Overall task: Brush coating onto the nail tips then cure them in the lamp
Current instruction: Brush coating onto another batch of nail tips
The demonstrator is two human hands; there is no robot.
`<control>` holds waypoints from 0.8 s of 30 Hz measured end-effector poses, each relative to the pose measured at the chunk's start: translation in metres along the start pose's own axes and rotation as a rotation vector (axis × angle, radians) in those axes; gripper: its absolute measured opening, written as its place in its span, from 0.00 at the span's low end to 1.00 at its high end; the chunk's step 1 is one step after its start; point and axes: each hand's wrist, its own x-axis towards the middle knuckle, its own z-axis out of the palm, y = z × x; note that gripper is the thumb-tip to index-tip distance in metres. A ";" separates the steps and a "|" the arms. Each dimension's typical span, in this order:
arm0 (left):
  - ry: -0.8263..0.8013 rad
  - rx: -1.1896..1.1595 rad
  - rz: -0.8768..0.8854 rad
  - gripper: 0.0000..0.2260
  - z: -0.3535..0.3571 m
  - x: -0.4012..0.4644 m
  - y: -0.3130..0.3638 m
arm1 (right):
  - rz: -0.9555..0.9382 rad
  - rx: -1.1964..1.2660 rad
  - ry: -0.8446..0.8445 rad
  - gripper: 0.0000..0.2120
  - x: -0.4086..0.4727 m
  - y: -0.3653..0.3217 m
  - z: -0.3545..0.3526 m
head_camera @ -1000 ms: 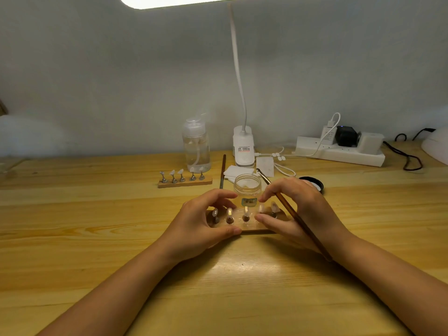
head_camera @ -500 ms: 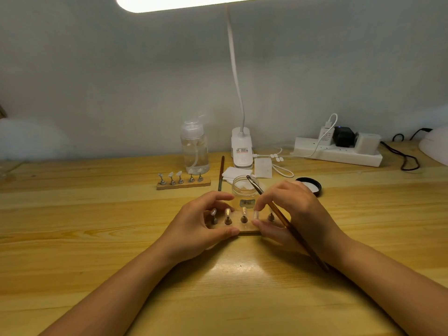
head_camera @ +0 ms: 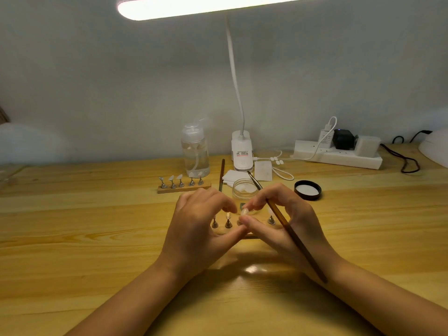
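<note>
A wooden nail tip holder (head_camera: 251,236) lies on the desk in front of me, with metal stands (head_camera: 228,223) carrying pale nail tips. My left hand (head_camera: 198,229) curls over its left end, thumb against the front edge. My right hand (head_camera: 288,221) holds a brown-handled brush (head_camera: 294,238) between its fingers, the metal end pointing up and back over the open jar (head_camera: 244,190). Its thumb and forefinger pinch a nail tip (head_camera: 244,211) at the middle of the holder. The white curing lamp (head_camera: 435,147) shows at the far right edge.
A second holder (head_camera: 183,187) with several nail tips stands behind my left hand. Further back are a pump bottle (head_camera: 195,151), a spare brush (head_camera: 221,174), white wipes (head_camera: 230,177), the desk lamp base (head_camera: 242,154), a black lid (head_camera: 307,189) and a power strip (head_camera: 337,157).
My right hand has moved left along the holder and now pinches a nail tip at its middle. My left hand has stayed on the holder's left end.
</note>
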 end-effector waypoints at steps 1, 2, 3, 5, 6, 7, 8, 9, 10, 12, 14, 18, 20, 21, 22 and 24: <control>-0.001 0.001 -0.002 0.14 0.001 0.000 0.001 | -0.001 0.011 0.003 0.12 0.000 -0.001 0.001; -0.001 -0.009 -0.004 0.13 0.001 0.001 0.001 | -0.008 0.012 0.008 0.12 0.000 -0.001 0.001; 0.003 -0.025 -0.005 0.13 0.002 0.001 0.001 | -0.012 0.010 0.015 0.12 0.000 -0.002 0.002; 0.020 -0.064 -0.008 0.11 0.002 0.001 0.001 | 0.001 -0.001 0.032 0.12 0.001 -0.002 0.002; 0.030 -0.084 -0.010 0.11 0.003 0.001 0.002 | 0.010 -0.009 0.035 0.12 0.000 -0.001 0.003; 0.039 -0.105 -0.014 0.11 0.003 0.001 0.002 | 0.018 -0.018 0.035 0.12 0.000 -0.001 0.004; 0.049 -0.125 -0.021 0.10 0.003 0.001 0.001 | 0.023 -0.027 0.034 0.12 0.000 -0.002 0.004; 0.059 -0.147 -0.029 0.10 0.003 0.002 0.001 | 0.026 -0.029 0.034 0.13 0.000 -0.002 0.004; 0.069 -0.173 -0.040 0.10 0.003 0.002 0.001 | 0.032 -0.019 0.039 0.12 0.001 -0.002 0.004; 0.091 -0.246 -0.073 0.08 0.002 0.002 -0.001 | 0.057 0.041 0.063 0.08 0.002 -0.002 0.002; 0.110 -0.317 -0.123 0.07 0.002 0.001 -0.002 | 0.104 0.120 0.105 0.08 0.004 -0.002 -0.002; 0.103 -0.404 -0.224 0.08 0.002 0.003 -0.002 | 0.315 0.280 0.213 0.15 0.012 -0.006 -0.013; 0.084 -0.430 -0.257 0.08 0.003 0.005 -0.002 | 0.388 0.261 0.240 0.15 0.019 -0.005 -0.018; 0.079 -0.436 -0.265 0.09 0.003 0.005 -0.003 | 0.407 0.219 0.235 0.14 0.023 -0.004 -0.021; 0.079 -0.436 -0.269 0.10 0.002 0.005 -0.003 | 0.412 0.173 0.217 0.14 0.028 -0.002 -0.023; 0.075 -0.429 -0.278 0.12 0.002 0.005 -0.004 | 0.401 0.109 0.150 0.11 0.041 0.002 -0.027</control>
